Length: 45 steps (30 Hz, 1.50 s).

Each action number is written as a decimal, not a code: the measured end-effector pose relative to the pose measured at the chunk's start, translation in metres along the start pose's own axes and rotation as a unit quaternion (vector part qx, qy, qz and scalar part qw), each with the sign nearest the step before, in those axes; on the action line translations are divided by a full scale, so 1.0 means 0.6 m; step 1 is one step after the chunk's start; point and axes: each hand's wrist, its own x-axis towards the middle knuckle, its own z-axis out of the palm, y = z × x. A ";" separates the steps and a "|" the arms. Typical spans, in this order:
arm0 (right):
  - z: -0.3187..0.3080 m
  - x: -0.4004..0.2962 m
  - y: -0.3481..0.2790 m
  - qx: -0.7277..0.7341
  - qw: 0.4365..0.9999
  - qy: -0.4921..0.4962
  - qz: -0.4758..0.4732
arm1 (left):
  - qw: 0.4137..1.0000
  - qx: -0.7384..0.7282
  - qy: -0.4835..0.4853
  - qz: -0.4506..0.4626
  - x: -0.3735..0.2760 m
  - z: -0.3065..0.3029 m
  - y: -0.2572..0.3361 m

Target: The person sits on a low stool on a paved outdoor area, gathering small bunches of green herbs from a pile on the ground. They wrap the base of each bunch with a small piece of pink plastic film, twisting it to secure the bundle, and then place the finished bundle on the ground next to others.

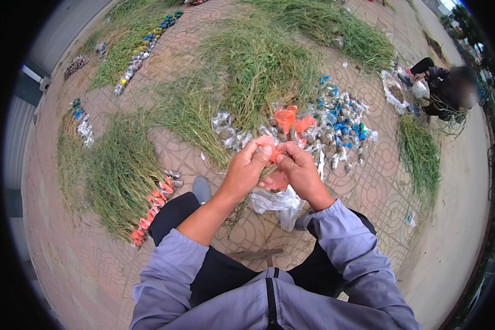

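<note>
In front of my knees, both hands pinch a thin orange-red plastic bag (278,180). My left hand (247,163) grips its upper left edge between thumb and fingers. The fingers of my right hand (299,163) close on its upper right part, almost touching the left thumb. A few green stems (268,171) show between the hands; how they sit in the bag is partly hidden. Just below hangs or lies a clear whitish plastic bag (276,202), between my feet. Beyond my fingers, more orange-red bags (286,117) rest on the pile.
Many bagged root balls (338,123), in blue, white and clear plastic, spread ahead right. Grassy plants (268,66) heap beyond them. A plant bundle with red-bagged roots (152,206) lies by my left knee. Another person (441,88) sits at far right beside a white sack (394,93).
</note>
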 end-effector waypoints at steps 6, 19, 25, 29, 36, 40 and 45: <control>-0.019 0.015 0.031 0.012 1.000 0.019 -0.019 | 0.997 0.022 -0.067 -0.022 -0.005 0.000 -0.005; -0.028 0.014 0.035 -0.052 0.998 -0.003 -0.020 | 0.996 0.078 -0.049 0.009 -0.008 0.001 0.002; -0.023 0.013 0.031 -0.072 0.997 -0.008 -0.030 | 0.999 0.047 -0.020 -0.014 -0.005 0.006 -0.017; -0.023 0.011 0.041 -0.076 0.997 -0.026 -0.020 | 0.947 0.289 -0.016 0.141 -0.002 -0.001 -0.028; -0.025 0.011 0.036 0.039 0.999 0.001 0.018 | 0.917 0.361 0.007 0.172 0.000 0.003 -0.037; -0.027 0.008 0.023 0.140 0.989 0.019 0.052 | 0.969 0.221 0.035 0.102 0.006 -0.001 -0.040; -0.028 0.001 0.009 0.196 0.975 0.045 0.095 | 0.983 0.155 0.061 0.080 0.007 0.006 -0.029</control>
